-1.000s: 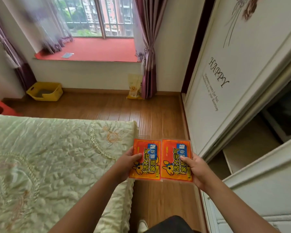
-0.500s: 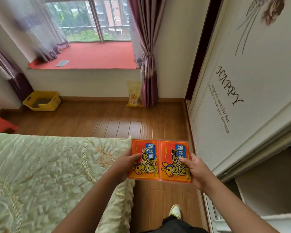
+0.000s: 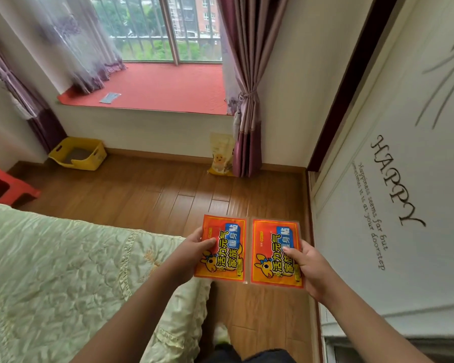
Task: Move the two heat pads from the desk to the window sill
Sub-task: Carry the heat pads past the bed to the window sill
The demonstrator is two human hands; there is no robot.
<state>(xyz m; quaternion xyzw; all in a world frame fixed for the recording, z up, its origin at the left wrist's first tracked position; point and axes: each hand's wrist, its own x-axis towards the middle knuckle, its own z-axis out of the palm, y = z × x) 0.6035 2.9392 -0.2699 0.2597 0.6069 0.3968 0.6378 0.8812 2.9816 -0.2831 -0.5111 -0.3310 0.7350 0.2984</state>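
Note:
Two orange heat pad packets hang side by side in front of me above the wooden floor. My left hand grips the left heat pad by its left edge, thumb on top. My right hand grips the right heat pad by its right edge. The two packets touch along their inner edges. The window sill, covered in red cloth, lies ahead past the floor, under the barred window.
A bed with a pale green quilt fills the left. A white wardrobe door runs along the right. On the floor stand a yellow bin, a red stool and a yellow bag. A small grey item lies on the sill. Purple curtains hang at both sides.
I have moved forward toward the window; the sill and floor are nearer, the bed has slid back. Both hands keep the same grip on the pads.

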